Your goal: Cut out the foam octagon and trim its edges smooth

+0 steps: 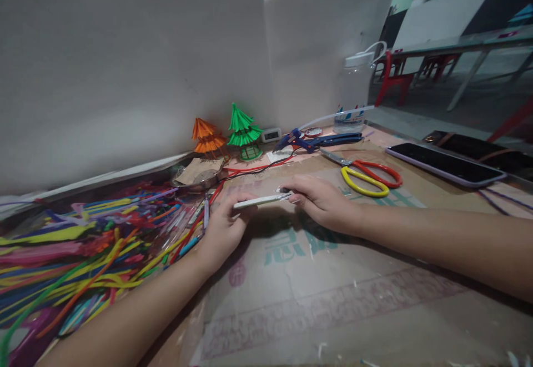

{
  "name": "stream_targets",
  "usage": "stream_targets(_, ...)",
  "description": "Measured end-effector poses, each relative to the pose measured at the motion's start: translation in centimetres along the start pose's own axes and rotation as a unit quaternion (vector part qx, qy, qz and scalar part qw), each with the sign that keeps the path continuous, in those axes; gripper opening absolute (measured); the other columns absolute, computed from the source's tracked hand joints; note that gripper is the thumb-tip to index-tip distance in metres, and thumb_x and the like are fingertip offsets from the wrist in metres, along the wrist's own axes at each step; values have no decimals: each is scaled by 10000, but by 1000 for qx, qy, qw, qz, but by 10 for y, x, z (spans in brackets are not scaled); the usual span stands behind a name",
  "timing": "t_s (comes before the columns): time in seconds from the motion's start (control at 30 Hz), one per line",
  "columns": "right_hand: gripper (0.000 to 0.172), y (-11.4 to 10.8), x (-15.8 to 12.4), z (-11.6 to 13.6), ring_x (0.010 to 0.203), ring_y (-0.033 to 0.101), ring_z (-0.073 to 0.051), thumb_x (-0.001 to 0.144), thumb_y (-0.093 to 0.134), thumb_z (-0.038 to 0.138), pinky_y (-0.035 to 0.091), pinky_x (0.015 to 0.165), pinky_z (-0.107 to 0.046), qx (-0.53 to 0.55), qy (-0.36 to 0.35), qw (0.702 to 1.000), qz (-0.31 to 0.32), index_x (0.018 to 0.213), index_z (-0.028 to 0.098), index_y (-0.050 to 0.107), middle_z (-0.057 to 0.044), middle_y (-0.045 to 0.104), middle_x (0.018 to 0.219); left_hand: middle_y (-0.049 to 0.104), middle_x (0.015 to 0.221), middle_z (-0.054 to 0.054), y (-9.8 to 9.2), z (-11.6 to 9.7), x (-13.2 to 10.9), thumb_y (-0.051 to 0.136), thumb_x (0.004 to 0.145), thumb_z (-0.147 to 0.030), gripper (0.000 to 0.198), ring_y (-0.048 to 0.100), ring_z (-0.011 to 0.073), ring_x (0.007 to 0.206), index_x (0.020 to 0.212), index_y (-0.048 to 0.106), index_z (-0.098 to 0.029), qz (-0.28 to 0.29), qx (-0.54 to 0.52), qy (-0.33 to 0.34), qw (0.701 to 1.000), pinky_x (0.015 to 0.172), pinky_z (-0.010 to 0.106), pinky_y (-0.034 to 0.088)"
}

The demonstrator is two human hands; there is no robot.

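Observation:
My left hand (233,217) is closed on the left end of a thin, flat white object (260,201), perhaps a strip or a small panel seen edge-on. Fingers of my right hand (314,197) pinch around its right end, where a small dark detail shows but is too small to name. Both hands are raised a little above the cardboard sheet (333,300) with its faded green and red print. Beyond them stand a green paper tree (242,131) and an orange one (208,136). Scissors (366,177) with red and yellow handles lie beyond my right forearm.
Many coloured pipe cleaners (83,250) are heaped at the left. A blue glue gun (295,140), blue-handled pliers (337,139) and a water bottle (353,95) stand or lie at the back. A phone (445,164) rests at the right, and a pale partition (145,67) rises behind.

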State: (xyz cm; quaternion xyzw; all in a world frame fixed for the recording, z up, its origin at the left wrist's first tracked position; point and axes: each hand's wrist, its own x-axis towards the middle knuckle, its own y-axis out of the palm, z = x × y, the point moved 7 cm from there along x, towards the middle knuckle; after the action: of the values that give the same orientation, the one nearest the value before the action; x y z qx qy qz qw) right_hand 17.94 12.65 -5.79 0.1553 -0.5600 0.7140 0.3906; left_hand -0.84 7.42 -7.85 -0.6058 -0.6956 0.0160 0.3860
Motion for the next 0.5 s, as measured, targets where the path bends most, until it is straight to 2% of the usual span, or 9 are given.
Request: stream_targets(0.5,291,2,1,5,861,621,-211,1009,407,287,470,749,-322,-13,-24,999,23,1096,155,651,-92,704,932,666,929,16,0,-1,-1,573,922,-217,79,632,142,874,973,632,-201,4,-3,14,1000,802,234,488)
